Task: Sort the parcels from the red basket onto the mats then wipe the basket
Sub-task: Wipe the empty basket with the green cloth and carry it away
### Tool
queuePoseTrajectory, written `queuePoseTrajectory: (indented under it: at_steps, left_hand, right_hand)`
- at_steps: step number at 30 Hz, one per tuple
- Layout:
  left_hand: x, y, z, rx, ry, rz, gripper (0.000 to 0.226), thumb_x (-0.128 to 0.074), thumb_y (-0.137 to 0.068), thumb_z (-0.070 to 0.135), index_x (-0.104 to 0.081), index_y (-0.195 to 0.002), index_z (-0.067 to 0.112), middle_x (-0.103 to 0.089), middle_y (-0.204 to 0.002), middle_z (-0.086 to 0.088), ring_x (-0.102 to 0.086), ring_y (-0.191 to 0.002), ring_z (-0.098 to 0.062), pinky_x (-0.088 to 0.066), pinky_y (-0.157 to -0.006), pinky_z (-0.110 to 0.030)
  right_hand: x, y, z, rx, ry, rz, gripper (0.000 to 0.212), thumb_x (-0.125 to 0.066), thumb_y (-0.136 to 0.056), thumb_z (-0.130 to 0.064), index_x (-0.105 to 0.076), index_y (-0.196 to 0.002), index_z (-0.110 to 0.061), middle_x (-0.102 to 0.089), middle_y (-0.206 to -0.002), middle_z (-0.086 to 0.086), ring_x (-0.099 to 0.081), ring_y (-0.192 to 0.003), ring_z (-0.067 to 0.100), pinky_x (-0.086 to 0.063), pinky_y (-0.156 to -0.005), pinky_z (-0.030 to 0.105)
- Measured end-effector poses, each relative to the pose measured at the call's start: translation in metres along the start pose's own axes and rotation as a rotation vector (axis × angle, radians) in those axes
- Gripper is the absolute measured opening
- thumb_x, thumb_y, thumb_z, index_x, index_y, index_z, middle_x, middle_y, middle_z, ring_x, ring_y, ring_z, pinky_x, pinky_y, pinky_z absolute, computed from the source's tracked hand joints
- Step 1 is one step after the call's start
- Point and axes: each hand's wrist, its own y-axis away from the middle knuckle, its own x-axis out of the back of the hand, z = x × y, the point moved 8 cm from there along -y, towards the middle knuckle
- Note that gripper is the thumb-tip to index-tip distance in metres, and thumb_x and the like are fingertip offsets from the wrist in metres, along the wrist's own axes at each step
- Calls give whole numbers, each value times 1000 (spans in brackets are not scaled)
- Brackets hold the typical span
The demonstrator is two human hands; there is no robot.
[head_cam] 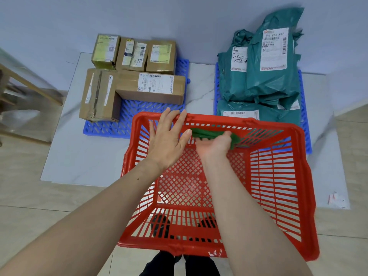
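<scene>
Basket [278,176] rim steadied by left hand [169,140]; right hand [216,144] presses cloth [209,134]

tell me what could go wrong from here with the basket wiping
1. The left hand only rests open on the red basket rim, so the basket could slide or tip as the right hand pushes the green cloth along the far wall.
2. The basket's far edge sits close to the teal mailer bags on the blue mat; a shove might knock that pile.
</scene>
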Motion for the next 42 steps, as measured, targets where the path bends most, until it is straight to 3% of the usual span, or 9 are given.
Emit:
queuePoseTrajectory:
  at_steps: [3,8,14,19,23,29,36,39,42]
  left_hand:
    - [1,2,0,-4,3,-9,58,-26,-100,51,-21,-154,29,-20,-157,7,1,-150,-11,3,-119,-54]
    - [1,2,-1,2,13,-2,61,-21,-99,55,-24,-154,29,-22,-157,9,0,-150,-11,4,-118,-54]
    - [5,3,0,18,42,-11,58,-22,-101,53,-26,-153,29,-24,-157,10,-1,-150,-9,7,-118,-51]
    - [6,4,1,22,43,-2,57,-23,-102,51,-27,-153,28,-25,-157,9,-3,-150,-11,4,-118,-51]
    - [6,2,3,24,49,3,54,-27,-103,48,-28,-153,27,-25,-157,6,-3,-150,-11,3,-117,-50]
    - [8,2,3,17,5,3,53,-28,-103,47,-30,-152,26,-27,-156,5,-5,-150,-13,3,-118,-56]
    - [7,-4,23,78,-115,-19,65,-20,-100,57,-17,-156,25,-9,-164,4,10,-150,-13,16,-117,-52]
    - [-3,-9,61,-67,-188,-14,70,-17,-98,61,-14,-156,23,-3,-164,2,10,-150,-15,15,-117,-50]
    - [-25,-17,115,-295,-253,-66,73,-11,-94,62,-16,-156,22,-10,-164,0,0,-151,-19,8,-118,-49]
  right_hand:
    - [-9,-4,41,-300,-89,-54,60,-33,-101,-54,-53,-132,-7,-60,-122,22,-56,-118,36,-43,-103,49]
    - [-13,14,26,-352,-135,-208,49,-31,-105,-43,-59,-102,-2,-63,-103,20,-53,-127,35,-40,-105,48]
    - [30,5,-55,-78,-240,-139,49,-38,-103,-43,-49,-136,-8,-53,-137,17,-48,-132,36,-33,-114,56]
    - [40,3,-85,137,-272,-95,52,-41,-103,-45,-44,-144,-14,-53,-139,9,-47,-133,26,-30,-117,48]
    - [18,8,-43,105,-135,-92,45,-42,-103,-43,-48,-138,-16,-61,-120,4,-57,-119,23,-34,-115,46]
    - [20,21,-3,-73,15,-208,50,-39,-103,-43,-52,-137,-7,-58,-135,20,-58,-122,33,-40,-111,47]
    - [71,51,-106,329,246,-141,37,-72,-87,-23,-65,-120,-7,-72,-115,13,-71,-104,27,-57,-90,45]
    - [87,66,-172,603,452,10,14,-70,-91,-22,-66,-105,-19,-73,-104,1,-71,-97,15,-60,-79,29]
    - [73,77,-225,950,793,-11,22,-63,-94,-28,-62,-116,-21,-69,-108,-4,-66,-101,9,-55,-91,30]
